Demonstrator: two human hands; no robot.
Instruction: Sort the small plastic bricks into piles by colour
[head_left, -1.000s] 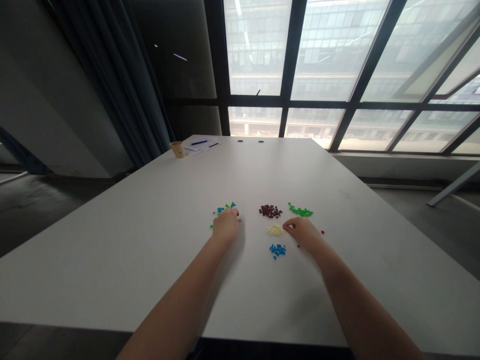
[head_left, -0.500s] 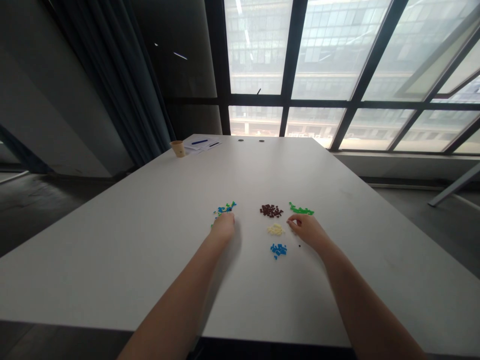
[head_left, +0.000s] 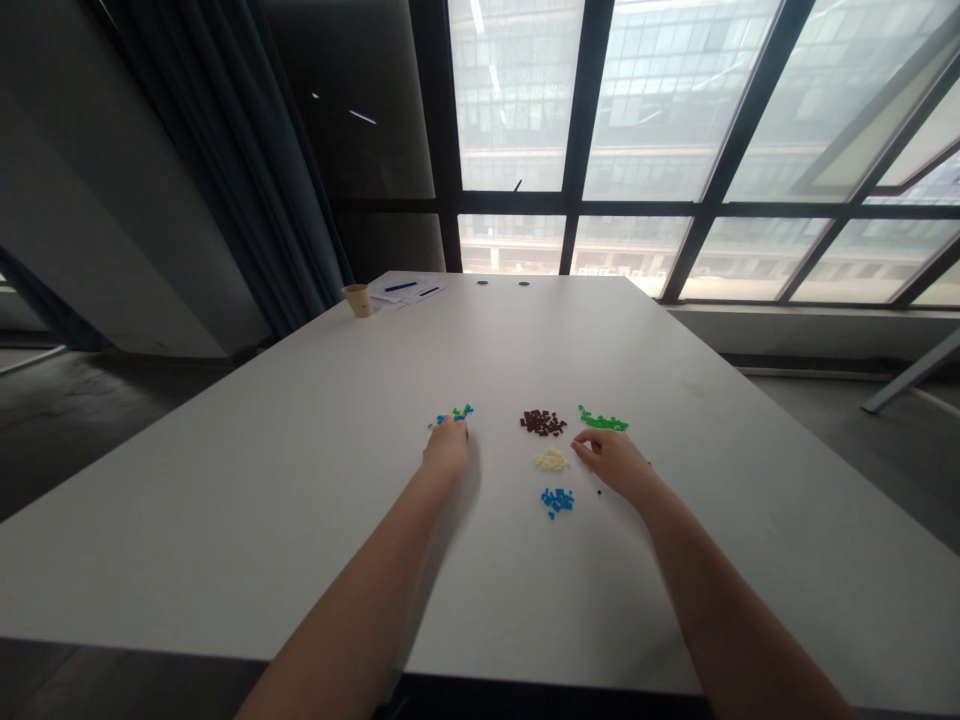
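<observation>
Left fingers [head_left: 456,430] are curled down and bunched narrow, tips set on the near edge of the mixed pile [head_left: 454,412] of blue and green bits. Whether a bit is pinched there cannot be told (too small, and hidden by the knuckles). The left hand [head_left: 447,450] is laid low on the worktop [head_left: 300,480], forearm stretched out from the near edge.

Right fingers [head_left: 582,446] are drawn together, thumb to forefinger, just beside the cream pile [head_left: 551,460], on its right. No gap is seen between the tips, and a held bit cannot be made out. The right hand [head_left: 613,462] is rested on the worktop, between the cream pile and a lone dark piece [head_left: 599,491].

Three more sorted heaps are noted:
- brown pile [head_left: 542,422], beyond the cream one
- green pile [head_left: 602,421], to the right of the brown, just past the right hand
- blue pile [head_left: 556,500], nearest the person

All are kept apart from one another.

At the far left corner a paper cup [head_left: 358,299] is stood upright beside some papers [head_left: 403,290] (pens lying on them). A dark curtain [head_left: 247,170] is hung at the left, and a large window [head_left: 660,130] is seen behind.
</observation>
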